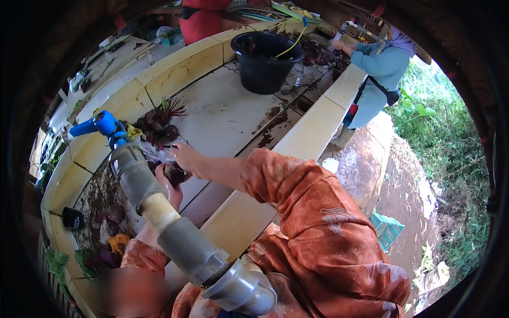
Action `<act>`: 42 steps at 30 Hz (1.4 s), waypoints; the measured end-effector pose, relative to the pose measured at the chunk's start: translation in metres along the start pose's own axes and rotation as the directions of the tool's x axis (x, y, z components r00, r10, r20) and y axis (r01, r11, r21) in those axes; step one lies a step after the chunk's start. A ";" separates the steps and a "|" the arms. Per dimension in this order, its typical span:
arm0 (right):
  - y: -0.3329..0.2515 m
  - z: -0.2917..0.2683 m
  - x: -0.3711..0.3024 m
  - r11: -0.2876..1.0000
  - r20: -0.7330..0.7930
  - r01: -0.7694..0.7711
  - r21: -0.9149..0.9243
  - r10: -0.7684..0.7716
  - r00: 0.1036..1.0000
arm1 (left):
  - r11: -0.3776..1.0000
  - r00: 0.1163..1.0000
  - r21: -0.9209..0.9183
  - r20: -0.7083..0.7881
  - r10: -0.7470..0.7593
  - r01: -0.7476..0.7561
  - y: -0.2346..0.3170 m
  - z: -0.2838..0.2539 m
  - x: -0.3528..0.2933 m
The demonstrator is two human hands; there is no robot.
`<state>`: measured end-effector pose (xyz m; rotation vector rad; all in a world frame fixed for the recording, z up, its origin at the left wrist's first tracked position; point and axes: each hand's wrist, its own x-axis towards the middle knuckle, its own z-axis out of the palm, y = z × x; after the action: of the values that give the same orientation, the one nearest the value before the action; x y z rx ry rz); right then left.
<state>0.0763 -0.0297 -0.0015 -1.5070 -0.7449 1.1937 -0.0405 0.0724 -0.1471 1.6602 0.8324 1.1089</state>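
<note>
A dark red beet (pixel 174 173) is held between my two hands, beneath splashing water (pixel 154 153) from a blue-handled tap (pixel 105 125). My left hand (pixel 173 193) cups it from below, closed around it and partly hidden behind a thick grey pipe (pixel 183 238). From above and to the right, my right hand (pixel 186 158) grips the same beet, fingers bent over it. Just beyond the tap lies a heap of beets (pixel 159 127) with red stalks.
The pipe crosses in front of my left forearm. Yellow tiles rim the basin (pixel 302 135). A black bucket (pixel 265 74) with a yellow hose (pixel 296 43) stands at the far end, near another person in blue (pixel 379 66). Loose beets (pixel 115 213) and a black cup (pixel 72 218) lie left.
</note>
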 end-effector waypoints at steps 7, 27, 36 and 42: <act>0.004 0.028 -0.020 0.798 0.003 0.504 -0.330 -0.533 0.846 | 0.941 0.959 0.188 0.009 0.283 -0.280 0.011 -0.008 0.008; -0.001 0.004 -0.015 0.931 0.236 -0.297 0.212 0.246 0.940 | 0.977 0.993 -0.205 -0.112 0.039 -0.061 0.082 0.004 0.002; -0.006 -0.033 0.005 0.325 0.456 0.692 -0.645 -0.563 0.689 | 0.256 0.710 -0.703 0.483 -0.513 0.664 0.142 -0.001 0.011; -0.024 -0.006 -0.018 0.728 -0.065 0.594 -0.341 -0.649 0.758 | 0.091 0.782 -0.803 0.539 -0.312 0.589 0.124 0.010 0.005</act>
<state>0.0790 -0.0407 0.0263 -1.4020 -1.2322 0.4289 -0.0254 0.0332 -0.0299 0.3275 0.2699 0.6355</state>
